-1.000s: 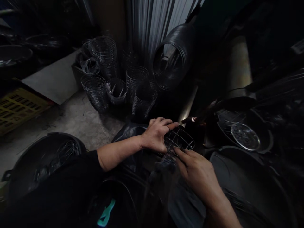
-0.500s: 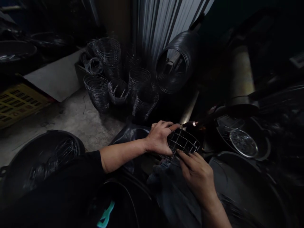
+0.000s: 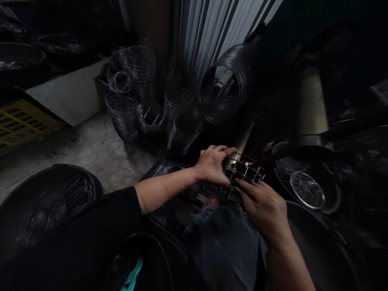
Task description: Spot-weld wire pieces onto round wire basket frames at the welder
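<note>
A round wire basket [image 3: 242,176] of crossed metal rods is held between my hands, just in front of a metal electrode bar. My left hand [image 3: 213,165] grips its left side, thumb low and fingers over the upper rim. On the near right side, my right hand [image 3: 264,205] has its fingers closed on the wires; the fingertips are partly hidden. A pale metal rod [image 3: 241,139] runs behind the basket, and a thick cylinder [image 3: 312,103] stands above to the right. The lower part of the basket is dark and hard to make out.
Stacks of wire rings [image 3: 123,117] stand on the floor ahead, beside a large wire coil [image 3: 222,87]. A black tub [image 3: 95,182] with wire pieces lies left, a yellow crate [image 3: 24,123] farther left. At right sit dark basins and a shiny wire disc [image 3: 307,190].
Both hands and the basket have shifted slightly right, and the electrode tip now shows inside the basket's outline rather than above its rim. The grip looks the same.
</note>
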The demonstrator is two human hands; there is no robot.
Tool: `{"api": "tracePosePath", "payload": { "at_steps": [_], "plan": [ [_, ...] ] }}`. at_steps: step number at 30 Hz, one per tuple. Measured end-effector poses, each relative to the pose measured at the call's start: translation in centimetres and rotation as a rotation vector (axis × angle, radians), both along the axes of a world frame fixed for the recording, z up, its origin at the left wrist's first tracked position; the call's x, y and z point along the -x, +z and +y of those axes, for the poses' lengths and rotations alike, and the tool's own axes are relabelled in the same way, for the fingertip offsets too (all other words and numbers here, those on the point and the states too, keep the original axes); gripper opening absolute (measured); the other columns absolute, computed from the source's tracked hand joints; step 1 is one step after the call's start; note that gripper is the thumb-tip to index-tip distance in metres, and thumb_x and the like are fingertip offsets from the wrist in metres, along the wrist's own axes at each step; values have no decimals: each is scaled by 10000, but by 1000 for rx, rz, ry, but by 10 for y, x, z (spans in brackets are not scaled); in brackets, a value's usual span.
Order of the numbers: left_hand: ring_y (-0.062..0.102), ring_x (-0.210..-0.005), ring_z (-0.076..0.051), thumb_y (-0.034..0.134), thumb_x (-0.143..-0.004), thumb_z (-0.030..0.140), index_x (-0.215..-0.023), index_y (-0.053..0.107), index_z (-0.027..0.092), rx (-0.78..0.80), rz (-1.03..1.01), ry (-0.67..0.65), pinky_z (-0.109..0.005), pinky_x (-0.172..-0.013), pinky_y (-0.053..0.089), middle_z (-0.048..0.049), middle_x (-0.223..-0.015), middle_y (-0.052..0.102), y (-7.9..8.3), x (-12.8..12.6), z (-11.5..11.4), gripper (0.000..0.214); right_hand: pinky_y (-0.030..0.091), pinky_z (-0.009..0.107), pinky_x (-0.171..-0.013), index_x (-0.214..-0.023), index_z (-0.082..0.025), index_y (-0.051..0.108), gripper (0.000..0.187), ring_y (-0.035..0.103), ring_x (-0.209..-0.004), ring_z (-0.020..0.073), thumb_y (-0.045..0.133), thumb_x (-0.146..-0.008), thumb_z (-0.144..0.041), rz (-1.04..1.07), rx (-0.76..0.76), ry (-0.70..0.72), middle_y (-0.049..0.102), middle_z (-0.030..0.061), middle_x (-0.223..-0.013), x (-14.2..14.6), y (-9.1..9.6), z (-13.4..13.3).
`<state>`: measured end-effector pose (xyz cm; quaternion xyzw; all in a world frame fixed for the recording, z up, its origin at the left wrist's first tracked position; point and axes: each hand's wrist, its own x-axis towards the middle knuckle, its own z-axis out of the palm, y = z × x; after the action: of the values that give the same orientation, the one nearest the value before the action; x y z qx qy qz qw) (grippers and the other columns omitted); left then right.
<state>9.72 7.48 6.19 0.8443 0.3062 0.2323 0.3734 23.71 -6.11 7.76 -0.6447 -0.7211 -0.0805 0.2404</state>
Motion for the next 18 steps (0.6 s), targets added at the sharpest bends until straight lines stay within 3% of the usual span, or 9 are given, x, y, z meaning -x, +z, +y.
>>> {"api": "tracePosePath", "payload": {
  "at_steps": [14, 18],
  "plan": [
    [494, -1157, -324, 802, -448, 409, -1320, 513, 260, 27, 43, 35, -488, -999, 414, -69, -1304, 546, -1, -20, 19, 931, 510, 297, -659, -892, -207, 763, 264, 658, -706, 191, 532, -885, -334, 97, -20, -88, 722, 59, -799, -18, -4, 23],
    [510, -1133, -317, 796, -463, 418, -1304, 528, 270, 43, 31, 29, -485, -996, 423, -57, -1293, 558, -2, -24, 22, 895, 516, 315, -709, -1072, -188, 732, 300, 664, -773, 206, 554, -888, -344, 209, -27, -153, 724, 78, -894, -16, 0, 10]
  ]
}}
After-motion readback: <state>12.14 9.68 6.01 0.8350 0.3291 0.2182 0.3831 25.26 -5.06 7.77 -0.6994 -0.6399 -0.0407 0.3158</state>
